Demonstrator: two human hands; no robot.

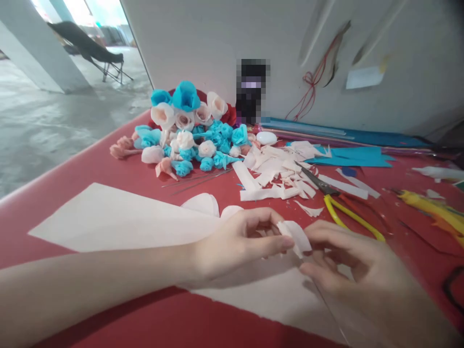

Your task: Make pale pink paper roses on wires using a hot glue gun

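A small curled piece of pale crepe paper [297, 237] is between my two hands. My left hand [246, 239] comes in from the left and pinches its left edge between thumb and fingers. From the right, my right hand [344, 258] has its fingertips on the paper's right edge. A thin wire [335, 316] runs down below my right hand; whether it joins the paper I cannot tell. Under both hands lies a large pale paper sheet [253, 295], and rounded paper petals [201, 204] rest just beyond my left hand.
Several blue, white, pink and red paper flowers [186, 96] are heaped at the back. Pale paper scraps [275, 169] lie right of them, beside yellow-and-red-handled scissors [331, 193]. Blue paper [351, 157] lies by the wall. A yellow tool [424, 203] is at right on the red table [119, 164].
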